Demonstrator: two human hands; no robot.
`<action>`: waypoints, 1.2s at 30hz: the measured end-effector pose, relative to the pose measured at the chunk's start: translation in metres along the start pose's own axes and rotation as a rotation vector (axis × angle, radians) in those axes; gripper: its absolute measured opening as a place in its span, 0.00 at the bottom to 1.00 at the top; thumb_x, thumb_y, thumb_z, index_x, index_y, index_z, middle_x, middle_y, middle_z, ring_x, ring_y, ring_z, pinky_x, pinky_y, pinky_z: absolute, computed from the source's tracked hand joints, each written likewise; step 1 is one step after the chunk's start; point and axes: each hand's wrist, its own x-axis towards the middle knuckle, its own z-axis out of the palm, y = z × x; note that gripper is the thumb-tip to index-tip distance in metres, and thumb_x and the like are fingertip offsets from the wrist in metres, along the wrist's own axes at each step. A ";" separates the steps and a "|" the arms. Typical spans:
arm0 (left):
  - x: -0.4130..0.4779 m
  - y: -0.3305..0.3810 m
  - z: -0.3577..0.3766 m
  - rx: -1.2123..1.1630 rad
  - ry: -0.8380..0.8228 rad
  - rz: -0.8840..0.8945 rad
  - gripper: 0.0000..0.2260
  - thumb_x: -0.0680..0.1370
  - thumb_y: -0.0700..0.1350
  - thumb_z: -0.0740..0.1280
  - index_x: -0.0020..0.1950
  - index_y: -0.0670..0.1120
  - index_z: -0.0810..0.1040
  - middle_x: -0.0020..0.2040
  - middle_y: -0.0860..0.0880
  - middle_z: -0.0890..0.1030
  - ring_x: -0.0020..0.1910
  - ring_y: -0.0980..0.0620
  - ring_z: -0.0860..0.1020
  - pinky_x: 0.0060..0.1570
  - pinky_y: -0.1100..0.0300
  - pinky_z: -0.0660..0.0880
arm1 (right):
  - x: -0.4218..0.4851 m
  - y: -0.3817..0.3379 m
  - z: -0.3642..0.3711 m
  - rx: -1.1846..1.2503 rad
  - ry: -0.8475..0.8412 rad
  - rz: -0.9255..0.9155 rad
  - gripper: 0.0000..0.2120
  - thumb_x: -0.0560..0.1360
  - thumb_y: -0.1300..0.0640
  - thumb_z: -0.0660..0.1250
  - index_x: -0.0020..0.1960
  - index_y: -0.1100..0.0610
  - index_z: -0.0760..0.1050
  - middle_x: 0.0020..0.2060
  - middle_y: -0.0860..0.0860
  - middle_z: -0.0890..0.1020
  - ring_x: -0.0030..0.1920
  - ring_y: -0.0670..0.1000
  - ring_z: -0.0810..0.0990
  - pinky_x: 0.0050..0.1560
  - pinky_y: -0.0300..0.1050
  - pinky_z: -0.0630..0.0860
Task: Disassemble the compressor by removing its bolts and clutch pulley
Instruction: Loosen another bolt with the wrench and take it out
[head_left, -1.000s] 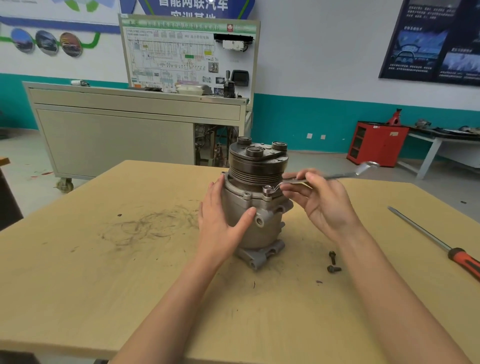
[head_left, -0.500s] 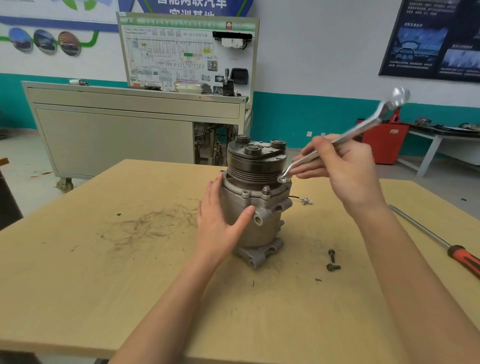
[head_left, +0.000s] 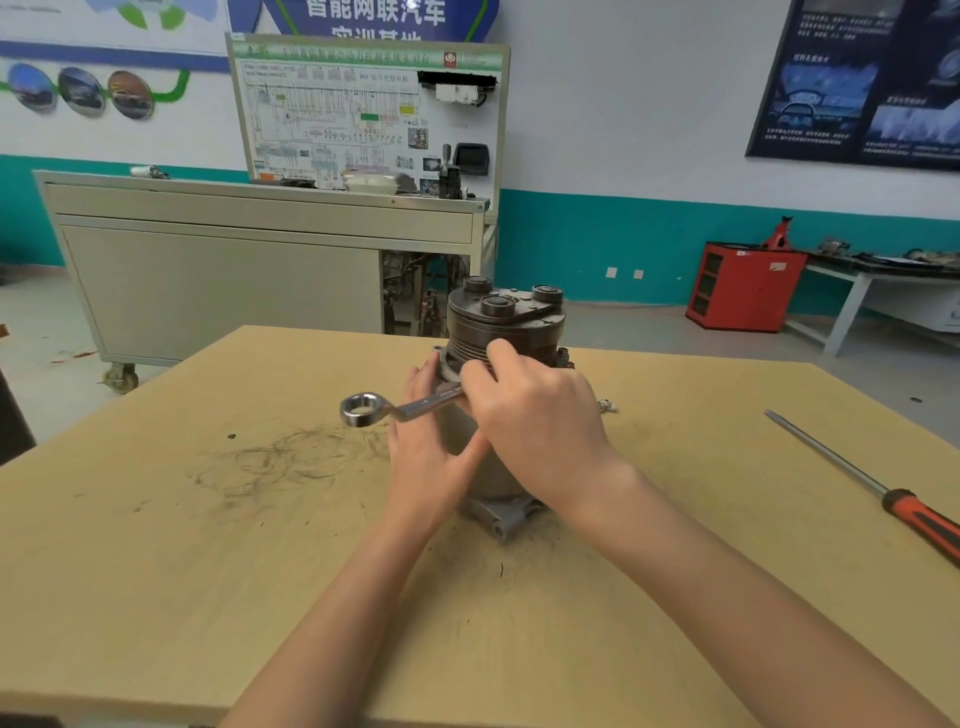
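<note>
The right hand (head_left: 535, 421) is curling over the shank of a combination wrench (head_left: 415, 406) and gripping it, knuckles up. The left hand (head_left: 423, 457) is lying flat, fingers straight and thumb spread, and pressing against the left flank of the air-conditioning compressor (head_left: 501, 512) to brace it.

The compressor is standing upright between the two hands, directly ahead of the person. Its long axis is vertical and its clutch pulley (head_left: 506, 338) is on top, just above the right hand's fingers. The wrench is lying almost level, across that axis. Its ring end is sticking out to the left, past the left hand's fingertips. Its working end is hidden under the right hand's fingers, at the flange just below the pulley grooves, so whether it is seated on a bolt head cannot be told.

By this reading the right hand is the nearer one to the bolt. Any swing of the handle will be sweeping over the left hand, which is sitting right beneath the shank.

Well off to the right of the right forearm, a long screwdriver (head_left: 831, 457) with an orange and black handle is lying on the wooden table (head_left: 208, 545). A small connector end (head_left: 605, 404) is showing just beyond the right wrist.

On the far wall above the hands, a banner is reading "智能网联汽车", and the line beneath it is cut off. The print on the wiring-diagram board and on the dark poster is too small to read. No brand is showing on the compressor or the wrench.
</note>
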 end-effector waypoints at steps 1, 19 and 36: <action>0.000 0.000 0.000 -0.009 -0.003 0.006 0.39 0.67 0.66 0.61 0.76 0.56 0.56 0.77 0.51 0.61 0.76 0.51 0.58 0.71 0.39 0.58 | -0.001 -0.001 0.001 -0.014 -0.007 0.012 0.03 0.69 0.63 0.69 0.36 0.61 0.79 0.29 0.55 0.77 0.24 0.50 0.76 0.20 0.38 0.70; -0.003 -0.001 -0.001 0.022 0.016 0.038 0.40 0.68 0.68 0.61 0.76 0.55 0.54 0.76 0.52 0.61 0.76 0.53 0.57 0.72 0.41 0.57 | -0.046 0.077 0.046 1.997 0.046 1.252 0.14 0.81 0.60 0.53 0.44 0.63 0.74 0.36 0.57 0.84 0.37 0.52 0.84 0.35 0.39 0.79; -0.004 0.000 -0.002 0.035 0.022 0.042 0.36 0.69 0.69 0.60 0.73 0.62 0.51 0.76 0.53 0.61 0.76 0.53 0.57 0.72 0.40 0.58 | -0.032 0.051 0.013 0.578 -0.411 0.684 0.11 0.72 0.43 0.67 0.50 0.47 0.78 0.37 0.44 0.83 0.41 0.47 0.81 0.44 0.48 0.78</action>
